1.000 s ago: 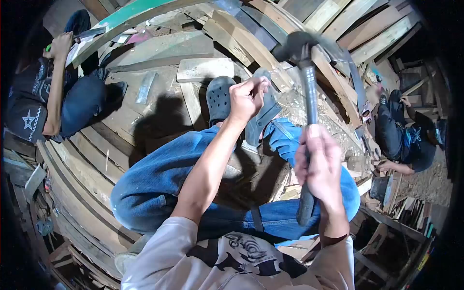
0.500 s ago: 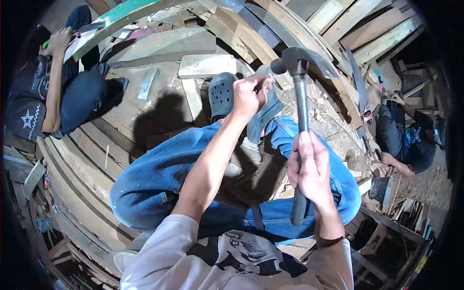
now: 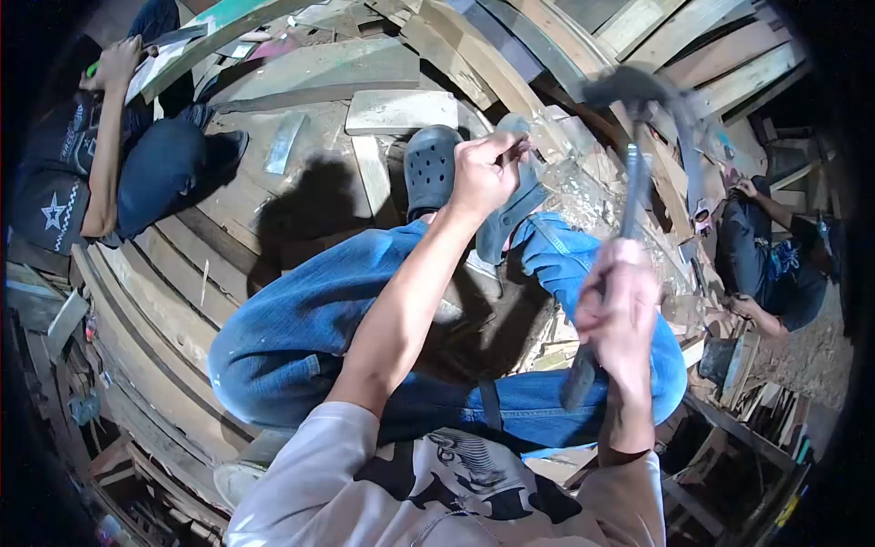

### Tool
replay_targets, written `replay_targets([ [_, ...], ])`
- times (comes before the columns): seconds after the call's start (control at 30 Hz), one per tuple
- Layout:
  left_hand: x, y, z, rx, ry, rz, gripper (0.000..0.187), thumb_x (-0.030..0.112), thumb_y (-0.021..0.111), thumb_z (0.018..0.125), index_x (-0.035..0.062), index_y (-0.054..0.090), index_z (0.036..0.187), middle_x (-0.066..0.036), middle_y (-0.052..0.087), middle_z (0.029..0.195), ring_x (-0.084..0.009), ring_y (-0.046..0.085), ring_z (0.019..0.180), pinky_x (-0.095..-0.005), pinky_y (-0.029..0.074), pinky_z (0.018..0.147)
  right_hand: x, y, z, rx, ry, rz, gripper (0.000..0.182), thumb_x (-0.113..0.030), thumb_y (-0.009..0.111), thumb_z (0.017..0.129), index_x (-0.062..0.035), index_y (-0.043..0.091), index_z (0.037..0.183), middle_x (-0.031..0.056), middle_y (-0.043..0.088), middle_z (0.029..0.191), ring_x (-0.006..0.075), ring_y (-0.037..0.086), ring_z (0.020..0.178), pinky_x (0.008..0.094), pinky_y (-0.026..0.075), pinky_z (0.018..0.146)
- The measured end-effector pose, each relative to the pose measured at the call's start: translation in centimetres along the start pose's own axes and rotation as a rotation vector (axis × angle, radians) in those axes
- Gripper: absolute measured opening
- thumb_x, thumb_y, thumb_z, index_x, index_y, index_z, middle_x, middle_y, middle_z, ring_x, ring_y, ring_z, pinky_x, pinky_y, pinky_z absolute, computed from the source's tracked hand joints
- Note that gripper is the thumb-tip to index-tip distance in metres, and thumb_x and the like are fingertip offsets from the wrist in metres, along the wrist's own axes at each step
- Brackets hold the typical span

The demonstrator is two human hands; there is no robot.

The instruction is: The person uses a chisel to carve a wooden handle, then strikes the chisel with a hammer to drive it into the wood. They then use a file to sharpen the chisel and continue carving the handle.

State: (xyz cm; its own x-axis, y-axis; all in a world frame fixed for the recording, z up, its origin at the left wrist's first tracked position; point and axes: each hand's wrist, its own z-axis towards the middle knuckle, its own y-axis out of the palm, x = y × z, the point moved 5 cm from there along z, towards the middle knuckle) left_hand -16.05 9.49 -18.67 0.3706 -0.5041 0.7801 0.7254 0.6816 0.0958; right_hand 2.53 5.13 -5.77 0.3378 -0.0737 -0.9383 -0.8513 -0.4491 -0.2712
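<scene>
My right hand is wrapped around the handle of a claw hammer. The hammer is blurred by motion, its head raised toward the upper right. My left hand is closed in a pinch above a grey clog and the other foot. Whatever sits between its fingertips is too small to make out. Both forearms reach forward over my bent knees in blue jeans.
Long boards line the left side, and a pale wood block lies ahead of the clogs. At left, a person grips a tool against a green-marked beam. Another person sits at right, near a saw.
The hammer has swung up and to the right, away from my left hand, with my right hand still around its handle. My left hand stays pinched, shifted slightly right in view.
</scene>
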Motion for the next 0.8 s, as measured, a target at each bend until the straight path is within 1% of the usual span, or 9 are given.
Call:
replay_targets([
  [0.07, 0.4, -0.2, -0.2, -0.027, 0.000, 0.060, 0.017, -0.010, 0.061, 0.077, -0.0040, 0.070, 0.091, -0.008, 0.069, 0.070, -0.0121, 0.067, 0.064, -0.0249, 0.053, 0.063, 1.6, 0.9, 0.1, -0.134, 0.180, -0.014, 0.034, -0.037, 0.042, 0.106, -0.0072, 0.048, 0.089, -0.0032, 0.043, 0.052, 0.0056, 0.039, 0.038, 0.0230, 0.031, 0.036],
  [0.1, 0.4, -0.2, 0.2, -0.043, -0.001, 0.122, 0.015, -0.009, 0.062, 0.077, -0.0039, 0.070, 0.090, -0.008, 0.068, 0.069, -0.0121, 0.067, 0.064, -0.0248, 0.053, 0.063, 1.3, 1.0, 0.0, -0.142, 0.112, -0.106, 0.033, -0.035, 0.042, 0.106, -0.0078, 0.046, 0.087, -0.0034, 0.042, 0.053, 0.0053, 0.039, 0.038, 0.0229, 0.030, 0.035],
  [0.17, 0.3, -0.1, 0.0, -0.036, 0.028, 0.030, 0.009, -0.005, 0.064, 0.082, -0.0033, 0.070, 0.088, -0.009, 0.067, 0.069, -0.0124, 0.063, 0.060, -0.0252, 0.052, 0.061, 0.6, 1.2, -0.3, -0.173, 0.180, 0.017, 0.033, -0.034, 0.041, 0.106, -0.0080, 0.045, 0.086, -0.0034, 0.042, 0.053, 0.0050, 0.039, 0.038, 0.0226, 0.030, 0.036],
  [0.3, 0.0, 0.2, 0.1, -0.017, -0.067, -0.017, 0.011, -0.008, 0.063, 0.079, -0.0040, 0.069, 0.087, -0.009, 0.068, 0.071, -0.0131, 0.066, 0.064, -0.0257, 0.053, 0.062, 0.4, 0.9, -0.1, -0.158, 0.114, 0.040, 0.033, -0.034, 0.041, 0.107, -0.0077, 0.046, 0.087, -0.0031, 0.042, 0.052, 0.0050, 0.040, 0.038, 0.0227, 0.031, 0.036],
  [0.43, 0.1, 0.0, 0.3, -0.072, -0.029, 0.061, 0.017, -0.011, 0.061, 0.077, -0.0045, 0.069, 0.091, -0.008, 0.068, 0.072, -0.0132, 0.067, 0.066, -0.0255, 0.053, 0.063, 1.1, 1.1, 0.3, -0.166, 0.198, -0.008, 0.036, -0.037, 0.041, 0.106, -0.0072, 0.047, 0.087, -0.0030, 0.042, 0.052, 0.0059, 0.041, 0.038, 0.0235, 0.032, 0.035],
  [0.57, 0.3, 0.3, 0.5, -0.033, -0.047, -0.052, 0.014, -0.009, 0.060, 0.081, -0.0047, 0.069, 0.092, -0.008, 0.068, 0.072, -0.0128, 0.065, 0.065, -0.0255, 0.052, 0.062, -0.5, 0.7, 0.4, -0.132, 0.237, 0.044, 0.037, -0.039, 0.043, 0.106, -0.0066, 0.048, 0.087, -0.0014, 0.045, 0.057, 0.0061, 0.043, 0.040, 0.0229, 0.033, 0.035],
  [0.63, 0.1, 0.4, 0.3, -0.013, -0.053, -0.044, 0.009, -0.006, 0.061, 0.086, -0.0036, 0.069, 0.090, -0.008, 0.067, 0.070, -0.0114, 0.064, 0.063, -0.0251, 0.051, 0.060, -2.1, 0.0, -0.1, -0.073, 0.180, 0.073, 0.035, -0.037, 0.041, 0.106, -0.0067, 0.049, 0.090, -0.0018, 0.047, 0.059, 0.0050, 0.040, 0.040, 0.0207, 0.033, 0.037],
  [0.73, -0.2, 0.3, 0.2, -0.017, -0.074, 0.017, 0.008, -0.002, 0.062, 0.089, -0.0020, 0.070, 0.088, -0.006, 0.066, 0.066, -0.0099, 0.062, 0.059, -0.0245, 0.050, 0.058, -3.7, -0.5, -0.6, 0.034, -0.084, 0.084, 0.035, -0.035, 0.040, 0.107, -0.0065, 0.050, 0.089, -0.0022, 0.047, 0.059, 0.0039, 0.041, 0.042, 0.0203, 0.034, 0.039],
  [0.8, -0.1, 0.3, 0.3, 0.007, -0.061, -0.043, 0.008, -0.004, 0.063, 0.086, -0.0030, 0.070, 0.088, -0.007, 0.066, 0.066, -0.0108, 0.062, 0.060, -0.0248, 0.050, 0.058, -0.9, -0.1, 0.2, -0.033, 0.014, -0.017, 0.035, -0.035, 0.041, 0.107, -0.0065, 0.050, 0.089, -0.0023, 0.047, 0.060, 0.0040, 0.041, 0.042, 0.0207, 0.034, 0.039],
])
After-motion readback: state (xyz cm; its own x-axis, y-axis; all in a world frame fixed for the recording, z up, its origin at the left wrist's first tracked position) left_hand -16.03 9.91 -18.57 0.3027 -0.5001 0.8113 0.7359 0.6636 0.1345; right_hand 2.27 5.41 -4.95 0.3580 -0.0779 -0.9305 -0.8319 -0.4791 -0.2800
